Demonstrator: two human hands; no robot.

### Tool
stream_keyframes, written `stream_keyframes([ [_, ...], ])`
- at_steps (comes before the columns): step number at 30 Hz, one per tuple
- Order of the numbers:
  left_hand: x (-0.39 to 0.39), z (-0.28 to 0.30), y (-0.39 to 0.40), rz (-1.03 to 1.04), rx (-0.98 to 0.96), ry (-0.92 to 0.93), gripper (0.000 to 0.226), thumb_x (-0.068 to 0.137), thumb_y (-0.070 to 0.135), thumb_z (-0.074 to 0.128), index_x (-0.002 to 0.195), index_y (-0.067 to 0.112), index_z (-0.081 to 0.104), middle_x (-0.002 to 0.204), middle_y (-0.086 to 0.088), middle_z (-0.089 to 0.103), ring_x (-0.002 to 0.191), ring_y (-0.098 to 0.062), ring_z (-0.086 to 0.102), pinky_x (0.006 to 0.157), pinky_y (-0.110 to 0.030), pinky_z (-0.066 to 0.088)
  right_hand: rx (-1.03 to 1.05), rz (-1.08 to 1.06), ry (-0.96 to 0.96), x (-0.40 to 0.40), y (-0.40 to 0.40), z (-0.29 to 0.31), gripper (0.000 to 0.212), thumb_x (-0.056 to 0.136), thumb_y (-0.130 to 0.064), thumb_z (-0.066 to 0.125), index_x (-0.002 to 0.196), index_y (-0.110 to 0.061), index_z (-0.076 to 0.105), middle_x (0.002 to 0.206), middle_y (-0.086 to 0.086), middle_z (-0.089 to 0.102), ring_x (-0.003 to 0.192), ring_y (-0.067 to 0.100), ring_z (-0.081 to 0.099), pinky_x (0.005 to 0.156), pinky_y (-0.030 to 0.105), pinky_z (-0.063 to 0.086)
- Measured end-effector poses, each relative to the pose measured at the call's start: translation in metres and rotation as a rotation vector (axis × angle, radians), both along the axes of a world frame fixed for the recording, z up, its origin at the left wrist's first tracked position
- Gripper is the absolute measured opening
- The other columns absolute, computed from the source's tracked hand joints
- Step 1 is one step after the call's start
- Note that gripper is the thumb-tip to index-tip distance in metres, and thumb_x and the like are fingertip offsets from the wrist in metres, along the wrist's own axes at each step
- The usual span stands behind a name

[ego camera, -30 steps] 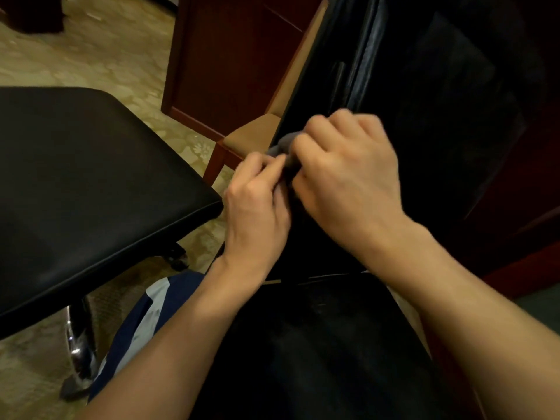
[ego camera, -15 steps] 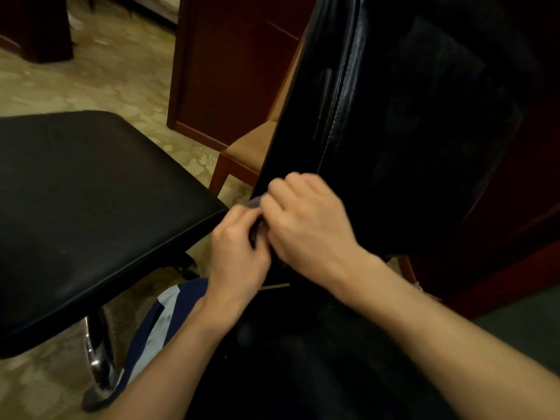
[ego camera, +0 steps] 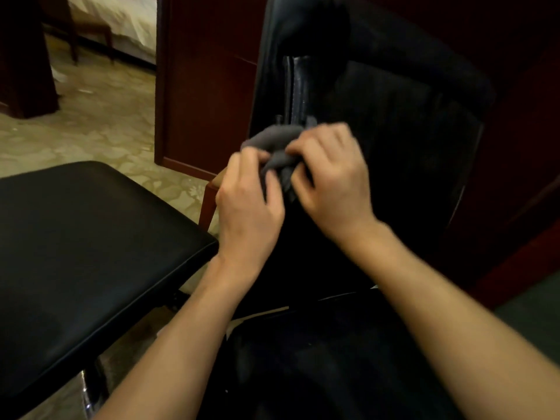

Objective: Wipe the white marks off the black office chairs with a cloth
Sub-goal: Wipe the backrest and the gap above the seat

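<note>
A grey cloth is bunched between both hands in front of the black office chair's backrest. My left hand pinches the cloth's left side with thumb and fingers. My right hand grips its right side, knuckles up. The cloth lies against the backrest's left edge, just below a stitched seam with faint pale specks. That chair's seat is below my forearms. A second black chair seat fills the left.
A dark red wooden cabinet stands behind the backrest, with a wooden chair's leg next to it. Patterned beige carpet stretches to the left. A bed with pale bedding is at the far top left.
Both hands have risen along the backrest's left edge. More of the grey cloth now shows, bunched up above the fingers. The view has tilted up, showing the bed.
</note>
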State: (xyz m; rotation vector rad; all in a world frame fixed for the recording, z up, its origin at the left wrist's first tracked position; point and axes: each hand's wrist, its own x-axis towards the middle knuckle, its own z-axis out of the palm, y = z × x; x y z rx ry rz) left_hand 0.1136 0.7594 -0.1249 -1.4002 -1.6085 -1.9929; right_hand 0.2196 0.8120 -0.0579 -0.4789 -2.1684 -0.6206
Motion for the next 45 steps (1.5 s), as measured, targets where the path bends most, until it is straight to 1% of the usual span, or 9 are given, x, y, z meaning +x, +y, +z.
stream_keyframes([
  [5, -0.001, -0.052, -0.019, -0.074, -0.076, 0.018, 0.010, 0.089, -0.002, 0.060, 0.099, 0.000, 0.059, 0.093, -0.008, 0.059, 0.084, -0.008, 0.051, 0.078, -0.005, 0.038, -0.100, 0.066, 0.169, 0.003, -0.019, -0.071, 0.014, 0.082, -0.003, 0.061, 0.090, 0.003, 0.070, 0.089, 0.017, 0.064, 0.085, 0.033, 0.053, 0.071, 0.047, 0.050],
  [11, 0.009, -0.123, -0.040, -0.116, -0.203, 0.054, 0.017, 0.093, 0.015, 0.049, 0.096, 0.001, 0.059, 0.091, -0.001, 0.053, 0.081, -0.007, 0.049, 0.078, -0.009, 0.039, -0.224, 0.037, 0.146, 0.020, -0.041, -0.146, 0.010, 0.084, -0.005, 0.065, 0.091, -0.001, 0.070, 0.090, 0.013, 0.064, 0.088, 0.027, 0.055, 0.070, 0.044, 0.053],
  [15, 0.008, -0.094, -0.022, -0.080, -0.169, 0.095, 0.015, 0.092, 0.010, 0.048, 0.095, 0.000, 0.059, 0.089, -0.009, 0.056, 0.082, -0.019, 0.055, 0.075, -0.021, 0.042, -0.206, 0.108, 0.118, 0.021, -0.020, -0.113, 0.012, 0.082, -0.003, 0.062, 0.089, 0.002, 0.070, 0.093, 0.017, 0.065, 0.085, 0.032, 0.057, 0.073, 0.045, 0.053],
  [19, -0.002, -0.012, 0.019, -0.029, -0.064, 0.141, 0.011, 0.086, -0.003, 0.054, 0.096, -0.001, 0.059, 0.091, -0.011, 0.057, 0.086, -0.020, 0.053, 0.077, -0.015, 0.035, -0.114, 0.098, 0.178, 0.005, 0.014, -0.037, 0.016, 0.080, -0.004, 0.057, 0.090, 0.003, 0.068, 0.094, 0.019, 0.064, 0.085, 0.037, 0.057, 0.075, 0.044, 0.051],
  [24, -0.006, 0.049, 0.067, 0.070, -0.083, 0.139, 0.015, 0.088, 0.006, 0.051, 0.101, 0.002, 0.058, 0.098, -0.013, 0.060, 0.085, -0.025, 0.055, 0.070, -0.022, 0.031, -0.124, 0.026, 0.330, -0.013, 0.055, 0.014, 0.018, 0.078, -0.007, 0.053, 0.088, -0.002, 0.066, 0.092, 0.012, 0.063, 0.084, 0.029, 0.055, 0.068, 0.037, 0.047],
  [31, 0.003, 0.042, 0.120, -0.018, -0.242, 0.191, 0.013, 0.094, 0.012, 0.051, 0.105, 0.007, 0.057, 0.103, -0.011, 0.060, 0.092, -0.030, 0.058, 0.077, -0.040, 0.043, -0.214, -0.161, 0.369, -0.007, 0.096, -0.003, 0.028, 0.079, -0.018, 0.041, 0.088, -0.005, 0.064, 0.097, 0.011, 0.062, 0.089, 0.030, 0.056, 0.069, 0.038, 0.048],
  [36, 0.029, -0.007, 0.130, -0.203, -0.444, 0.384, 0.016, 0.091, 0.010, 0.054, 0.107, 0.007, 0.057, 0.105, -0.016, 0.062, 0.098, -0.037, 0.060, 0.081, -0.047, 0.048, -0.266, -0.378, 0.153, 0.042, 0.103, -0.058, 0.022, 0.069, -0.006, 0.069, 0.090, -0.005, 0.063, 0.098, 0.016, 0.061, 0.091, 0.038, 0.056, 0.068, 0.043, 0.049],
  [40, 0.060, -0.043, 0.120, -0.321, -0.650, 0.473, 0.017, 0.092, 0.015, 0.056, 0.108, 0.010, 0.059, 0.107, -0.017, 0.064, 0.100, -0.039, 0.061, 0.079, -0.045, 0.049, -0.491, -0.443, 0.049, 0.094, 0.088, -0.105, 0.020, 0.075, -0.003, 0.067, 0.095, -0.005, 0.062, 0.099, 0.013, 0.058, 0.092, 0.034, 0.054, 0.068, 0.045, 0.052],
  [45, 0.105, -0.051, 0.112, -0.472, -0.565, 0.521, 0.013, 0.092, 0.016, 0.057, 0.105, 0.012, 0.059, 0.101, -0.011, 0.062, 0.094, -0.034, 0.062, 0.077, -0.044, 0.050, -0.542, -0.496, 0.164, 0.152, 0.066, -0.115, 0.020, 0.080, -0.004, 0.065, 0.099, -0.007, 0.065, 0.101, 0.008, 0.060, 0.093, 0.029, 0.054, 0.075, 0.041, 0.049],
])
